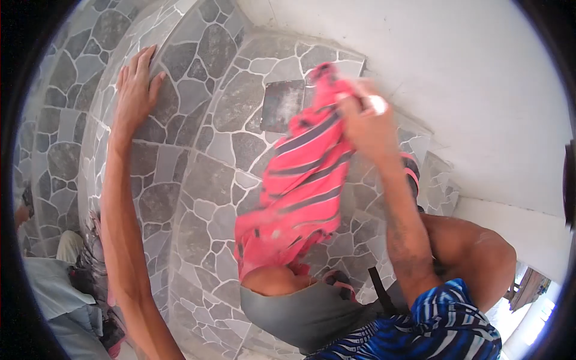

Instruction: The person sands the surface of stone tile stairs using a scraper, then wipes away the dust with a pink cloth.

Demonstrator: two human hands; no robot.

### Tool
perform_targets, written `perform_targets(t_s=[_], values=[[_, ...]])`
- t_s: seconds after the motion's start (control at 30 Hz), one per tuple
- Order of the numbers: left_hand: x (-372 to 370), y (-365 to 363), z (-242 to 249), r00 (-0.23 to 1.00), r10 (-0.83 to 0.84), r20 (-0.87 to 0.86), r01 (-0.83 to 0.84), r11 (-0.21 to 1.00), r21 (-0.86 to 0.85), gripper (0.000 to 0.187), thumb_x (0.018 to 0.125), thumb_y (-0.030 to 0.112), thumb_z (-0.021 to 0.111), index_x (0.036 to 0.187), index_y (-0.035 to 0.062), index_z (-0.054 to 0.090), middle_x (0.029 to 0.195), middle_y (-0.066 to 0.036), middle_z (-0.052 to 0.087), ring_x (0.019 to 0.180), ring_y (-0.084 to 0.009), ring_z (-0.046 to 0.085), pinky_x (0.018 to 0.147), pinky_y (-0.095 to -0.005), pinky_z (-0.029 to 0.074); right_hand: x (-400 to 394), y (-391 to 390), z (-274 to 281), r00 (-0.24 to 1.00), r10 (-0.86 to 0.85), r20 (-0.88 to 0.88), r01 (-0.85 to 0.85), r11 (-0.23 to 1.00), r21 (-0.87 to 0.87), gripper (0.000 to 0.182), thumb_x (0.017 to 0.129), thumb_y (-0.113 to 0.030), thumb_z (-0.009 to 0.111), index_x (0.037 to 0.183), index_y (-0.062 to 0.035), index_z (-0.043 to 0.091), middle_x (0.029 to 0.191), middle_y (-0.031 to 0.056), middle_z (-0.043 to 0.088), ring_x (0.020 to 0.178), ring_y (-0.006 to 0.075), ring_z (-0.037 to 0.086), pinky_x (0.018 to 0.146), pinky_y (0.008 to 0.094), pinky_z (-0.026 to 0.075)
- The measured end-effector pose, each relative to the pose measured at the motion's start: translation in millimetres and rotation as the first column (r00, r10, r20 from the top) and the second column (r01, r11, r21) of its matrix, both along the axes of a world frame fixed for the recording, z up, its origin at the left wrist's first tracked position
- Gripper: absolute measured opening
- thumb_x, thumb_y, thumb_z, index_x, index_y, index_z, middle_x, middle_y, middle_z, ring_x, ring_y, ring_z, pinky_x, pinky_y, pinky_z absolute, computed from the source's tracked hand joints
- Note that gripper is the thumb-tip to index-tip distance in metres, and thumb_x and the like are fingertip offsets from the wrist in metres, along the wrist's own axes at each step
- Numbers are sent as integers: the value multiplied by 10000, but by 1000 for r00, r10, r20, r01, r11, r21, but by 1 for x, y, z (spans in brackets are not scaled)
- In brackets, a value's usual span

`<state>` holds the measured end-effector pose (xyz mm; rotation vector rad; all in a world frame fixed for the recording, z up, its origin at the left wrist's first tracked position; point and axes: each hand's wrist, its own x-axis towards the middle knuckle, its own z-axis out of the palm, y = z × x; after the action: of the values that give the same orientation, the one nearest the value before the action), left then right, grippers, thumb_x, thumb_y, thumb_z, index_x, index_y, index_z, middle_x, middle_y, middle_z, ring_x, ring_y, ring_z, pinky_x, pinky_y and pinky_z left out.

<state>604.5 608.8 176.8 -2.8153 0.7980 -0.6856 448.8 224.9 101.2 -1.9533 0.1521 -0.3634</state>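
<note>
A pink cloth (306,174) with dark and white stripes hangs in loose folds from my right hand (369,123). The fingers are closed on its upper right edge and slightly blurred. Its lower end lies against my bent knee (276,280). Out to the left, my left hand (137,87) rests on the stone-clad ledge (165,27), fingers stretched out over its edge and thumb apart, with nothing in it.
A dark square plate (283,106) lies on the stone-patterned floor (207,174) beyond the cloth. A white wall (468,96) runs along the right. At lower left, a person in grey clothing (63,294) is partly in view.
</note>
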Motion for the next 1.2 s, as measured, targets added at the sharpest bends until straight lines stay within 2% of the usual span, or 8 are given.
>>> perform_targets(t_s=[0.2,0.27,0.33,0.4,0.47,0.67,1.03,1.2], values=[[-2,-2,0,1000,5,-6,-5,1000,-29,542,940,229,577,1444,132,402,1447,-140,436,1339,-352,396,1116,-465,283,32,-70,13,911,-246,330,314,934,-170,276,869,-145,618,1114,-18,642,985,171,655,919,326,637,833,399,500],[-3,-1,-1,1000,19,-10,-20,999,-30,542,938,225,579,1444,135,405,1450,-140,435,1339,-352,396,1117,-455,286,86,-59,3,764,-14,645,322,874,-363,241,841,-60,594,1071,-9,644,974,178,628,926,354,601,836,424,487],[-1,-1,-2,999,48,-12,-49,999,-13,541,938,221,578,1444,136,406,1451,-141,435,1342,-352,395,1122,-447,283,138,-23,-10,710,212,671,180,867,-464,233,808,-17,571,1028,-20,647,962,181,613,941,349,583,836,435,484],[3,0,-3,1000,10,25,-9,1000,-18,531,935,231,580,1430,130,415,1427,-149,458,1321,-354,420,1111,-460,295,210,12,-60,677,515,525,-110,777,-620,274,897,-93,479,1117,-21,627,1110,208,618,1019,372,600,919,444,480],[2,2,-4,999,-16,29,16,999,-33,526,935,236,580,1424,125,421,1414,-151,471,1303,-355,438,1099,-464,309,224,43,-79,802,580,-142,-433,401,-807,343,900,-96,439,1191,-32,609,1171,215,616,1062,382,593,959,444,461],[2,6,0,998,-37,-50,35,999,-38,526,956,234,566,1450,135,412,1456,-152,434,1342,-346,404,1116,-449,312,201,-25,-125,816,538,213,-231,640,-733,402,883,-71,461,1266,-21,575,1269,190,596,1136,367,570,998,430,449],[0,-2,-2,996,-67,61,66,998,23,565,913,180,616,1440,127,418,1433,-200,435,1317,-381,416,1111,-471,302,110,-65,-130,978,-10,209,160,679,-717,416,919,-152,523,1329,-90,556,1093,206,577,981,418,536,940,493,430],[-29,-43,-9,989,-124,86,138,975,-176,615,880,142,642,1444,77,405,1471,-196,400,1373,-367,361,1125,-470,289,86,-31,-168,882,-280,378,390,885,-254,546,936,-160,507,1449,-20,383,1089,234,565,992,395,543,904,495,429]])
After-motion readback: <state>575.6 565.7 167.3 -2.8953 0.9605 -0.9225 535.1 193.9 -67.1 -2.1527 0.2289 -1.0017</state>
